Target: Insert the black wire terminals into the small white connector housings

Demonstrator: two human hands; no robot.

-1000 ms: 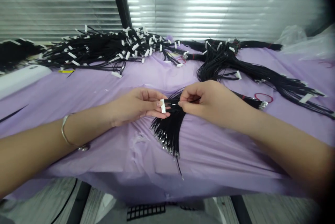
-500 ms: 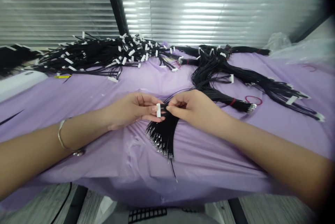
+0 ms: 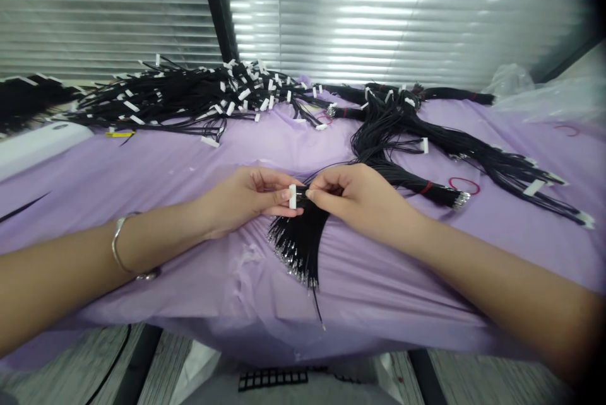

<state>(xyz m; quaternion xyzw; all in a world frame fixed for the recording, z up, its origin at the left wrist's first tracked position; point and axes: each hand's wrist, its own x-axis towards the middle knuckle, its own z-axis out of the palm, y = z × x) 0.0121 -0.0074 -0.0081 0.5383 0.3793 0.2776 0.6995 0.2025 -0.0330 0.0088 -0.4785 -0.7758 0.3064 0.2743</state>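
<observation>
My left hand [image 3: 246, 198] pinches a small white connector [image 3: 292, 196] between thumb and fingers over the purple cloth [image 3: 189, 165]. My right hand [image 3: 360, 200] meets it from the right, fingers pinched on thin black wires [image 3: 308, 193] at the connector's face. Just below both hands a fanned bundle of black wires [image 3: 300, 244] with metal tips lies on the cloth, one strand trailing toward the table's front edge. A bracelet [image 3: 124, 252] circles my left wrist.
A big heap of black wires with white connectors [image 3: 189, 96] lies along the back left. More black wire bundles [image 3: 473, 152] spread at the back right, with a red rubber band [image 3: 464, 185] beside them. A white object [image 3: 38, 143] sits at the far left. Blinds [image 3: 379, 14] stand behind.
My hands have stayed together at the connector, the right fingers closing in on its face. The view has shifted slightly; the bundles on the cloth have not moved.
</observation>
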